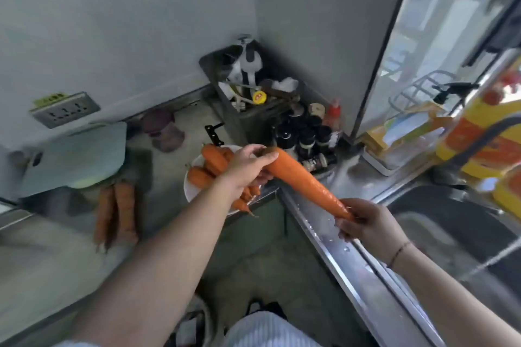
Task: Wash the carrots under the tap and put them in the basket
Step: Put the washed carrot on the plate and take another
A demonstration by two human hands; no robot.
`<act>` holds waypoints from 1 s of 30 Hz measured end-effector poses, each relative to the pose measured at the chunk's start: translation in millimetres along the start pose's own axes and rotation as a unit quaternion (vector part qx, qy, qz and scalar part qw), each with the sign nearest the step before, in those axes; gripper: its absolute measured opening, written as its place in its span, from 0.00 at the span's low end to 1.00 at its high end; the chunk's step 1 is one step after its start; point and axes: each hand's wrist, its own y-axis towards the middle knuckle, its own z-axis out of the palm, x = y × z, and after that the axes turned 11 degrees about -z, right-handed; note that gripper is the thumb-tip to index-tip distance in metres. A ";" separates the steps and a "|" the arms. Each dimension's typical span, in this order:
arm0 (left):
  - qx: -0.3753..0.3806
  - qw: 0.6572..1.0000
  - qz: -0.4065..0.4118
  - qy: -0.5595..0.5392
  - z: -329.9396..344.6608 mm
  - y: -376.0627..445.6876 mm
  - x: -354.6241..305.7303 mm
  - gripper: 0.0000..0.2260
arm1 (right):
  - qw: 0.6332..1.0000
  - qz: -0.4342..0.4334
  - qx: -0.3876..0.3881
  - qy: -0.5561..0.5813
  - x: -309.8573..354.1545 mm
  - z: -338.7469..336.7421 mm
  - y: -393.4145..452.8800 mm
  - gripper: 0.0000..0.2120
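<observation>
left hand (244,167), right hand (363,222) hold carrot (304,182) | plate (194,191) beneath

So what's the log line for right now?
left hand: grips carrot top | right hand: pinches tip | plate: more carrots | unwashed

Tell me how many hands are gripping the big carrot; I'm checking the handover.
2: the left hand holds the thick end of the big carrot, the right hand pinches its tip.
</observation>
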 end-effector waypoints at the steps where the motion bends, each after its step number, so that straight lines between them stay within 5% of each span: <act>1: -0.026 1.000 0.010 -0.002 -28.3 7.0 -2.4 0.17 | 0.999 -0.014 0.022 -0.024 13.9 21.0 20.7 0.11; 7: -0.155 0.985 0.030 0.067 -160.2 38.9 4.5 0.17 | 0.982 -0.083 0.064 -0.159 84.7 136.9 99.9 0.01; 9: -0.172 0.977 0.048 0.113 -185.9 50.3 15.8 0.19 | 0.979 -0.087 0.050 -0.180 94.2 162.1 111.8 0.05; 12: -0.156 0.971 0.040 0.176 -202.9 64.2 30.6 0.21 | 0.975 -0.097 0.043 -0.194 89.2 182.3 121.0 0.14; 17: -0.163 0.951 0.016 0.261 -210.1 82.9 52.9 0.26 | 0.961 -0.113 0.056 -0.248 77.9 197.0 118.5 0.05; 25: -0.143 0.960 0.020 0.240 -209.8 86.7 57.0 0.34 | 0.956 -0.077 0.040 -0.280 79.0 201.2 117.1 0.13; 30: -0.143 0.967 0.025 0.207 -203.5 84.3 56.2 0.28 | 0.945 -0.063 0.075 -0.312 87.8 197.1 119.4 0.16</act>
